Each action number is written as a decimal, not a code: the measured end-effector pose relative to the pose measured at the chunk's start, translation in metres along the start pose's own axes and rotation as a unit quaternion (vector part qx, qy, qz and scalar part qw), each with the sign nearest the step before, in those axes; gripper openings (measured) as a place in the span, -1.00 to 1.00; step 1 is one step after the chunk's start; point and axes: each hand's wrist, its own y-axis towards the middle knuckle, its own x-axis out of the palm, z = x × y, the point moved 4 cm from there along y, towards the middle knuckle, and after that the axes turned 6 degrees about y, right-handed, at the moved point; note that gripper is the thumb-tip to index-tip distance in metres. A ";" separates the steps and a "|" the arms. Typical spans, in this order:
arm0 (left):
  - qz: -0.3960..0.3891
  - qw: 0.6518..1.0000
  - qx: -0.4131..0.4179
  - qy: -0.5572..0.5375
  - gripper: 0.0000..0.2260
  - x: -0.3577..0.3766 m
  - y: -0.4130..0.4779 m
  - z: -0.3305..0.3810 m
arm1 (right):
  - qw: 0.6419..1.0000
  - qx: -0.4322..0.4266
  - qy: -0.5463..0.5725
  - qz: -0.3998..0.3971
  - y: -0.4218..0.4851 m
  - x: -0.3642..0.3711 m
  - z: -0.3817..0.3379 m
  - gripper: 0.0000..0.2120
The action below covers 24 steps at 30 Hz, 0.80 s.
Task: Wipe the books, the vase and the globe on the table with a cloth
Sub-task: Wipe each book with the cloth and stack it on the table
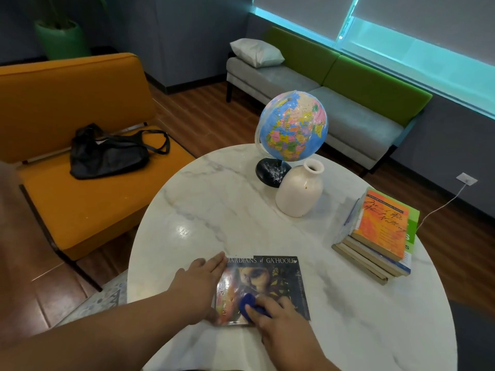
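Your right hand [281,328] hides most of the blue cloth [251,303] it grips on the dark glossy book [270,279], lower centre; your left hand [198,282] lies flat, fingers straight, over its left edge. Higher up stand a cream ceramic vase [300,194], blue globe [293,125] and, right, stacked paperbacks [380,231] on the round white marble table [209,210].

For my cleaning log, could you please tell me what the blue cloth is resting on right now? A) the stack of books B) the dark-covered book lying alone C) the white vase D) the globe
B: the right hand holds the blue cloth on the dark-covered book, while the left hand lies flat at its left edge.
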 end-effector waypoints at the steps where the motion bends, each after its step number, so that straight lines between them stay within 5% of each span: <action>1: 0.000 1.000 0.000 0.001 0.04 0.000 0.000 0.000 | 1.000 -0.001 -0.012 -0.016 0.001 0.001 0.000 -0.51; 7: -0.003 1.000 -0.001 0.005 0.04 0.000 0.000 0.000 | 0.994 0.102 -0.048 0.002 0.017 -0.012 0.026 -0.38; 14: -0.007 1.000 -0.002 0.017 0.04 0.000 0.000 0.000 | 0.998 -0.054 -0.008 0.023 -0.003 0.000 -0.016 -0.53; 21: -0.005 1.000 0.001 0.013 0.03 0.001 0.000 0.001 | 0.999 0.011 -0.019 0.045 0.010 0.002 0.013 -0.53; 24: -0.001 1.000 0.001 0.013 0.04 0.001 0.000 0.000 | 0.997 -0.056 -0.035 0.031 0.004 0.007 0.007 -0.57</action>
